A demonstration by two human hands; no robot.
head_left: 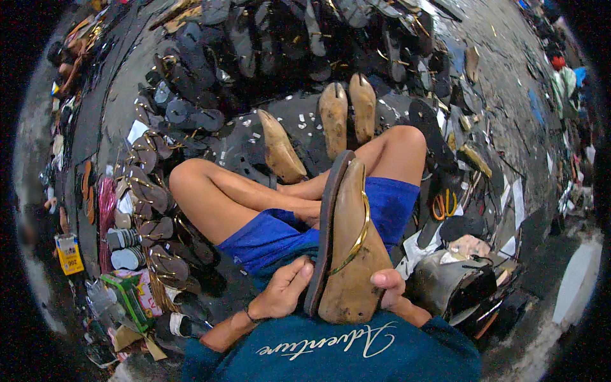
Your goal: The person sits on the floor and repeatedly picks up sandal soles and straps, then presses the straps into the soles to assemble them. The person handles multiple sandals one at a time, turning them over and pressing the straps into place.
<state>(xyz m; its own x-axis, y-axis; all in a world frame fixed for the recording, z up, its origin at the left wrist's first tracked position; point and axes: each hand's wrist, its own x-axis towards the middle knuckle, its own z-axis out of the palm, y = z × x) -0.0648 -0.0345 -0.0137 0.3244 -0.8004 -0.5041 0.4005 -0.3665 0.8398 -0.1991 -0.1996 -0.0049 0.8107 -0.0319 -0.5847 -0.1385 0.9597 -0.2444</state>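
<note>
A flip-flop sandal (327, 223) with a dark sole and a gold strap sits fitted on a wooden shoe last (354, 274), held upright over my lap with the toe pointing away. My left hand (284, 290) is closed against the sole at its heel end, thumb along the edge and the other fingers mostly hidden. On the last's right side, my right hand (396, 291) grips the heel part, its thumb lying on the wood. Beyond my crossed legs are another wooden last (280, 149) on the left and a pair of lasts (333, 118) standing near the middle.
Many dark sandals (191, 54) lie in rows ahead and to the left. Orange-handled scissors (444, 205) are at the right, beyond a grey rounded container (442, 286). A green box (127, 296) and a yellow box (69, 253) stand at the left.
</note>
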